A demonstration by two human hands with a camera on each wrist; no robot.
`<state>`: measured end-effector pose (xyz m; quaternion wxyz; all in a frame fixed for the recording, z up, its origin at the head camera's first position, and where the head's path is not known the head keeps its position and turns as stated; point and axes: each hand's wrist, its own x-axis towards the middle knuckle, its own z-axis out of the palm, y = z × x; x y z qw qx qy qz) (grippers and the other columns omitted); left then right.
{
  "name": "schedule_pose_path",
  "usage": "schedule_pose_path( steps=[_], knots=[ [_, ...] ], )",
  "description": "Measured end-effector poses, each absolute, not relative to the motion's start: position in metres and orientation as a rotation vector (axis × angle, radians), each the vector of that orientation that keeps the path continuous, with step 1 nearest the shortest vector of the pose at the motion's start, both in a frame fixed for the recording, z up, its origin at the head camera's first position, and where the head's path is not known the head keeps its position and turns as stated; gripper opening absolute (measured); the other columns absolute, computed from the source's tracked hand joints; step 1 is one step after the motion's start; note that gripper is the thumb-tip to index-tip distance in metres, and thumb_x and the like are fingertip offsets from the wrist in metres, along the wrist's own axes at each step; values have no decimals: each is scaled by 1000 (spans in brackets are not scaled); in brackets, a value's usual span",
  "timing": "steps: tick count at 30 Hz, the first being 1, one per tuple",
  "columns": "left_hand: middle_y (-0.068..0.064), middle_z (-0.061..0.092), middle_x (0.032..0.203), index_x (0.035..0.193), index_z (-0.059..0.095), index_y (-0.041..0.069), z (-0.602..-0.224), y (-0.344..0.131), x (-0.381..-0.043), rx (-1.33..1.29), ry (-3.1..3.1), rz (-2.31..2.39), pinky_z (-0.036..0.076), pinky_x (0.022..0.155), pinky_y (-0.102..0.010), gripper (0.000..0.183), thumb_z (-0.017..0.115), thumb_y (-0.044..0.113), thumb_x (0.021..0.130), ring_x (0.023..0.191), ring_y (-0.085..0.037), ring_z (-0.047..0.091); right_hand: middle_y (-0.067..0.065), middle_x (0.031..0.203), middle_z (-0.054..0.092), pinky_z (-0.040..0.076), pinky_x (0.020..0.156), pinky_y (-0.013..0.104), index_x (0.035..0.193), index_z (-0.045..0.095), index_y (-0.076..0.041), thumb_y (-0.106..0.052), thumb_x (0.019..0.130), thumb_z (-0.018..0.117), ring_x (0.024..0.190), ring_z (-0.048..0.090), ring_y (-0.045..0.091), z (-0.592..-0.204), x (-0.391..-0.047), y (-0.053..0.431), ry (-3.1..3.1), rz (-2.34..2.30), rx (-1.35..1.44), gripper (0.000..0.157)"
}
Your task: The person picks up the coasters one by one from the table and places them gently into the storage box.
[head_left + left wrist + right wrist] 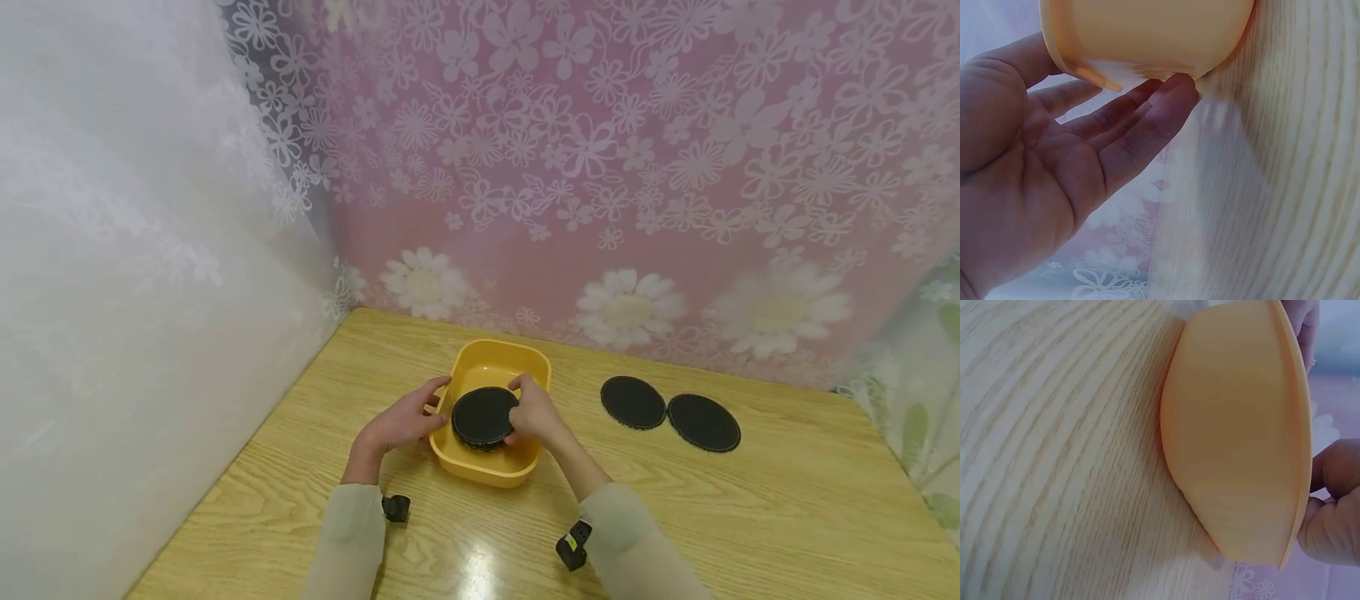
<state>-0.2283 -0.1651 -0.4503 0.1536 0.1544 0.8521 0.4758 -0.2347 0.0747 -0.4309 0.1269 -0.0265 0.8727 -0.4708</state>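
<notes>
A yellow plastic basin (487,477) with rounded corners stands on the table, and a stack of round black coasters (483,417) with stitched edges lies inside it. My left hand (405,419) holds the basin's left side, thumb over the rim and fingers against the outer wall. In the left wrist view the fingertips (1175,94) touch that wall. Reaching over the right rim, my right hand (536,410) pinches the right edge of the stack with curled fingers. The basin wall (1235,425) hides the coasters in the right wrist view.
Two more black coasters, a left one (633,402) and a right one (703,422), lie flat side by side to the right of the basin. A pink flowered curtain (525,208) hangs behind the wooden table (750,508), and a pale sheet (150,292) at its left.
</notes>
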Motion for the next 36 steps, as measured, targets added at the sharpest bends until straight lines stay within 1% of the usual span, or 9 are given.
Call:
schedule_pose_path(
  steps=[1,3,8,15,25,28,30,34,36],
  knots=[
    [-22,50,136,158,27,17,-450,-165,-228,441,2443,1364,54,71,-40,66,57,14,99,90,-27,63,27,87,59,55,50,32,137,41,3,16,87,47,48,65,22,-431,-235,74,2546,-1366,-74,53],
    [-22,50,135,158,27,17,-449,-165,-228,435,2442,1366,54,72,-40,66,57,14,99,91,-27,63,30,89,60,55,50,31,137,41,4,16,87,46,48,65,23,-431,-235,74,2561,-1353,-74,52],
    [-21,50,135,158,27,17,-450,-164,-228,427,2441,1368,54,72,-39,66,57,14,99,92,-27,63,34,106,60,55,49,32,135,42,5,18,86,47,49,65,23,-434,-236,71,2627,-1280,-73,51],
    [-20,51,135,158,28,18,-451,-164,-228,417,2446,1360,53,72,-37,67,58,15,99,94,-23,62,26,95,64,53,49,30,134,43,4,17,85,53,48,64,21,-435,-238,68,2719,-1130,-77,52],
    [-20,50,135,158,28,18,-445,-164,-226,410,2444,1358,54,73,-40,66,57,13,99,88,-27,61,19,84,65,52,52,30,138,40,5,13,87,50,55,66,25,-419,-233,73,2650,-1085,-107,53],
    [-21,49,135,158,28,17,-446,-164,-226,416,2443,1361,54,72,-40,65,57,13,99,89,-27,61,19,86,65,53,54,30,139,40,5,11,88,49,57,66,26,-417,-232,74,2629,-1090,-103,52],
    [-20,50,135,158,28,17,-446,-164,-226,419,2446,1359,54,72,-39,66,57,13,99,92,-26,61,20,91,65,54,54,31,139,41,5,9,89,48,57,67,25,-417,-231,76,2613,-1131,-93,51],
    [-21,50,135,158,28,17,-447,-165,-226,425,2450,1359,54,73,-38,66,57,13,99,94,-26,61,26,96,63,56,55,32,141,42,4,5,92,47,59,68,24,-418,-229,83,2537,-1293,-67,49],
    [-21,50,135,158,28,17,-447,-164,-226,427,2446,1359,54,73,-38,66,57,13,99,93,-26,61,28,99,62,57,57,34,142,40,4,4,93,46,62,70,27,-420,-227,87,2479,-1393,-62,49]
  ],
)
